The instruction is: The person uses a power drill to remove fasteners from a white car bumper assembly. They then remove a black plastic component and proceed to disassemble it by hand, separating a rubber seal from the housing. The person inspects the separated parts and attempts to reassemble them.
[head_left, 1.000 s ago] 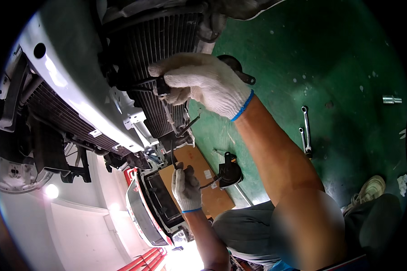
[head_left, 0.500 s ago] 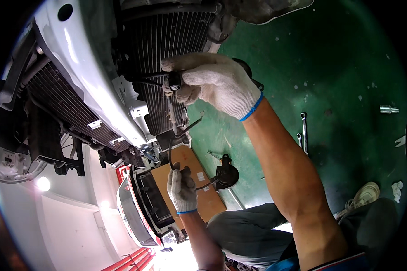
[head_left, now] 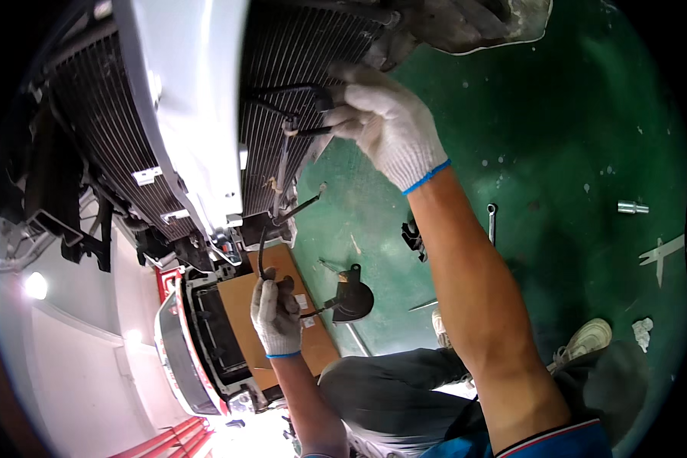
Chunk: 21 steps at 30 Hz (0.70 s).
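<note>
While the finned radiator is hanging overhead next to the white bumper, a thin black pipe running across its face is being gripped by the right hand, gloved fingers closed tight round the pipe's end. Lower down, a black hose is being held by the left hand, that grip closed around it too, just above a cardboard sheet. A round black part is lying beside the cardboard on the green floor, and a spanner and a socket are being left further off.
</note>
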Each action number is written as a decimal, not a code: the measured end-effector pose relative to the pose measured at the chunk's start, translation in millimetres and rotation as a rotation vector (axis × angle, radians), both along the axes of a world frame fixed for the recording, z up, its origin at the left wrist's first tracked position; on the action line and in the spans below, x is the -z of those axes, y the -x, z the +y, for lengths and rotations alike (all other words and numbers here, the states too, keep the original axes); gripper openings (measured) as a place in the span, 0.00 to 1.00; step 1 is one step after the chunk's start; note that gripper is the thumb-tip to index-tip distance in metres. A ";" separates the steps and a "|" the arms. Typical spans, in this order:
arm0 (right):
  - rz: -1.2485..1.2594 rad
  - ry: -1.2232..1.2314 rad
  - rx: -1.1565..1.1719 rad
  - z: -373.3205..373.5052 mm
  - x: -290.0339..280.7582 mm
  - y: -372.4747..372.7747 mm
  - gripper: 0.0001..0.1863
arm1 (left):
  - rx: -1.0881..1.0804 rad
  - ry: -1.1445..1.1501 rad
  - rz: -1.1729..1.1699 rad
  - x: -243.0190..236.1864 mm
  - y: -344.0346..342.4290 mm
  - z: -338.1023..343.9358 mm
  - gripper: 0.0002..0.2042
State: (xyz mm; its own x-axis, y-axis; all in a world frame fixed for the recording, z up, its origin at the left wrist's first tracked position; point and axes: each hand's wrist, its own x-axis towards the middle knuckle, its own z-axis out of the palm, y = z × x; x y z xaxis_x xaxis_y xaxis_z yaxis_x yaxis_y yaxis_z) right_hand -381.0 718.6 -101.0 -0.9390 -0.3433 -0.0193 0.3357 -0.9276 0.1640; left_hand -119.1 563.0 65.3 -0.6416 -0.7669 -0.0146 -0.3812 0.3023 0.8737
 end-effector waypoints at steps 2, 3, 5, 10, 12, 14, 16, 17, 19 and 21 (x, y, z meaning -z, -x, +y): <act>-0.073 0.065 0.024 1.3 9.6 5.2 0.19 | -0.016 -0.017 0.015 -4.3 1.7 5.0 0.18; -0.125 0.066 0.034 -1.5 13.9 6.3 0.18 | -0.027 -0.013 0.026 -8.4 -0.5 3.8 0.19; -0.209 0.068 0.058 -2.7 29.3 7.9 0.15 | -0.014 0.002 0.037 -12.4 -6.2 -3.1 0.19; -0.297 -0.259 0.183 13.6 59.5 12.8 0.14 | 0.088 -0.010 0.094 -26.9 -13.7 -15.5 0.20; -0.264 -0.432 0.168 13.8 56.4 9.9 0.14 | 0.099 -0.003 0.108 -36.7 -20.1 -18.8 0.20; -0.202 -0.700 0.138 15.3 49.8 3.6 0.16 | 0.108 0.037 0.117 -40.9 -24.3 -20.0 0.21; -0.068 -0.910 0.162 11.5 46.3 -1.5 0.22 | 0.120 0.040 0.114 -46.3 -31.3 -27.4 0.22; 0.022 -0.939 0.181 11.5 50.4 -3.2 0.23 | 0.135 0.042 0.103 -49.2 -31.8 -27.8 0.23; 0.177 -0.949 0.135 14.8 55.5 -6.0 0.32 | 0.144 0.040 0.106 -53.8 -33.6 -28.9 0.23; 0.297 -0.900 0.113 15.1 57.1 -11.0 0.35 | 0.166 0.050 0.115 -53.7 -34.8 -36.4 0.23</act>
State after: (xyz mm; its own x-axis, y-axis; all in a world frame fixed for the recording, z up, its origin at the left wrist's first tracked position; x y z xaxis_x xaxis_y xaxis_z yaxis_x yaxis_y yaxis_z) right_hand -370.0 733.7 -158.1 -0.9748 -0.2228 0.0125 0.1496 -0.6938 -0.7045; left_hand -84.3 526.7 118.9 -0.7542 -0.6488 0.1012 -0.2214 0.3964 0.8910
